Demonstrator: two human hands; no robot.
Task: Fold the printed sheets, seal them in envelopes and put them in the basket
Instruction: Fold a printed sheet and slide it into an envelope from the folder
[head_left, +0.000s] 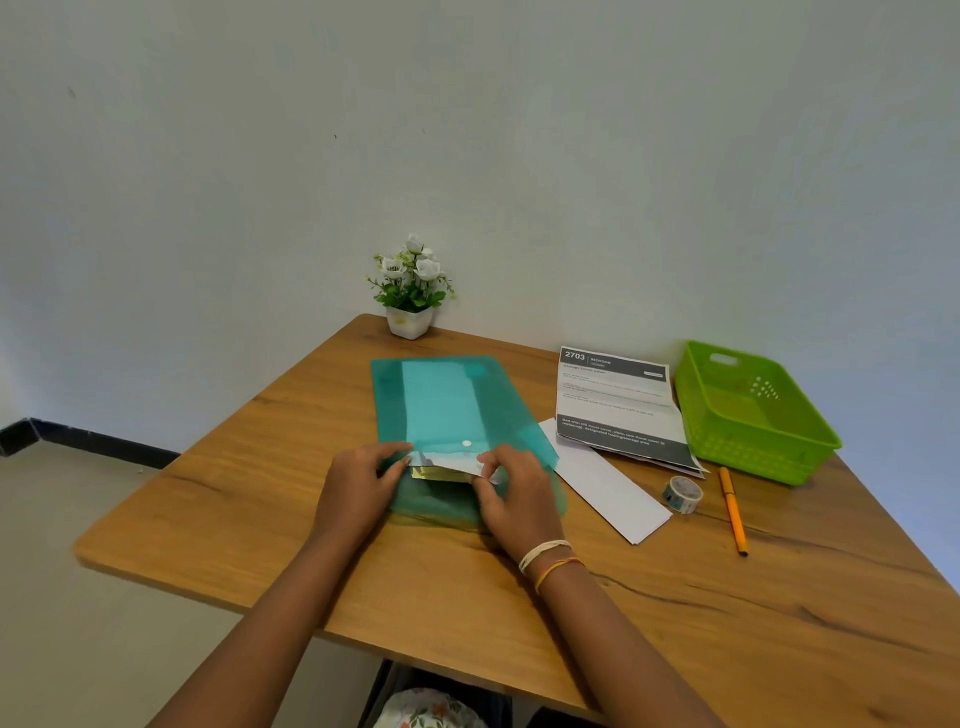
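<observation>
— Progress is thin from where I sit: the green basket (756, 415) at the far right of the bench (260, 519) holds nothing I can see, so no envelope has gone in yet.

— What are the hands on?

— Both are at the open mouth of the teal folder (452, 405). My left hand (358, 483) has its fingers curled on the folder's near edge, and my right hand (511, 488) pinches the wad of papers (447, 465) sticking out of it. They could be envelopes or folded sheets; the view is too blurred there to say.

— And the rest?

— The printed sheets (618, 405) lie in a small stack just left of the basket, flat but creased, unsealed. A long white folded strip (608, 488) lies beside the folder, partly under them. Folding, sealing and dropping in are all still ahead, I judge.

— Materials?

— Folder is translucent plastic, smooth, with a white snap button (466, 443). Basket is rigid perforated plastic. Bench is wood-grain with rounded corners. The tape roll (683, 493) and orange pen (732, 512) lie untouched.
</observation>
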